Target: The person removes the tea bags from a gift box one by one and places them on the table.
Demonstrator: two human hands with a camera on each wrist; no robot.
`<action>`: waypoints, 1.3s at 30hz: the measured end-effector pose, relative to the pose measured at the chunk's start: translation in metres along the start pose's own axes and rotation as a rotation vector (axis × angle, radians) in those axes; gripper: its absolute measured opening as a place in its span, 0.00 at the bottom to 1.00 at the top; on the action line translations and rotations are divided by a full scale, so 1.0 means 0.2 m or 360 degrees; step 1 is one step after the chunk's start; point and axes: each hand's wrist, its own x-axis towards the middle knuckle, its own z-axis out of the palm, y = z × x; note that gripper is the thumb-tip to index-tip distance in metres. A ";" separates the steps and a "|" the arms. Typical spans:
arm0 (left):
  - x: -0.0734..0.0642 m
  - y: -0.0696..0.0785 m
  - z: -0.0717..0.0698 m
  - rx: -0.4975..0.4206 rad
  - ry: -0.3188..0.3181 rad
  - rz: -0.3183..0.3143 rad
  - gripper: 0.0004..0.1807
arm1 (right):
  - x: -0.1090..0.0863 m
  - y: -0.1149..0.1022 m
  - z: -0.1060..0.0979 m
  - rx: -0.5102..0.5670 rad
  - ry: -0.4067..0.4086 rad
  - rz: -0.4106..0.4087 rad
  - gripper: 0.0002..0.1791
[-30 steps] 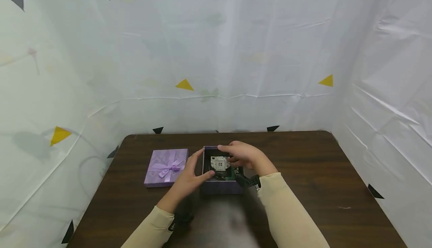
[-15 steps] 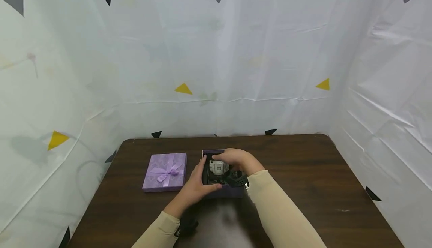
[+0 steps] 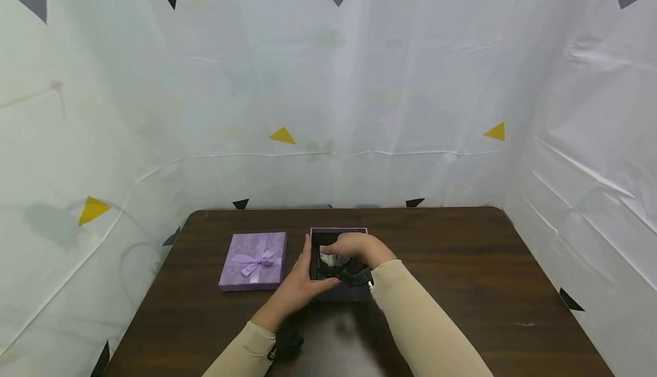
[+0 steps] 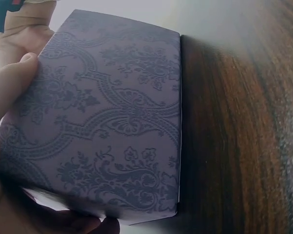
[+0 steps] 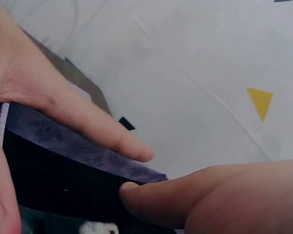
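A purple patterned gift box (image 3: 339, 292) stands without its lid on the table, its inside black. My left hand (image 3: 293, 291) grips its near left corner; in the left wrist view the thumb (image 4: 15, 83) lies against the patterned wall. My right hand (image 3: 361, 247) reaches down into the box from the right. Under its thumb shows a small grey-white piece (image 3: 332, 260) with dark markings, sitting on something dark inside. The other right fingers are hidden in the box, so their hold on the piece cannot be seen. The right wrist view shows the right thumb (image 5: 146, 197) over the dark interior.
Left of the box lies its purple lid (image 3: 254, 261) with a ribbon bow. Both stand on a dark brown wooden table (image 3: 451, 263). White sheeting (image 3: 328, 97) with black, grey and yellow triangles hangs behind and at both sides.
My right hand has moved left and deeper into the box, covering more of the grey-white piece. The left hand has shifted right, its thumb now farther along the box's front. The lid stays put.
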 end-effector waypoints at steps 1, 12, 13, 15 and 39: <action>0.00 0.00 0.00 0.0006 0.0004 0.0005 0.75 | 0.01 0.00 0.00 -0.0001 0.0011 -0.0007 0.46; 0.00 0.01 -0.01 0.0006 -0.0011 -0.0016 0.73 | 0.02 0.03 -0.01 0.0229 0.0030 -0.0199 0.29; 0.00 0.01 -0.01 0.0000 -0.0017 -0.0020 0.73 | 0.02 0.03 -0.01 0.0236 0.0011 -0.0219 0.28; -0.01 0.01 -0.02 -0.0004 -0.0021 -0.0029 0.73 | 0.03 0.04 -0.01 0.0293 -0.0079 -0.0256 0.28; 0.00 -0.01 -0.01 0.0013 -0.0027 -0.0046 0.73 | -0.04 0.06 -0.03 0.0443 0.0418 -0.0448 0.20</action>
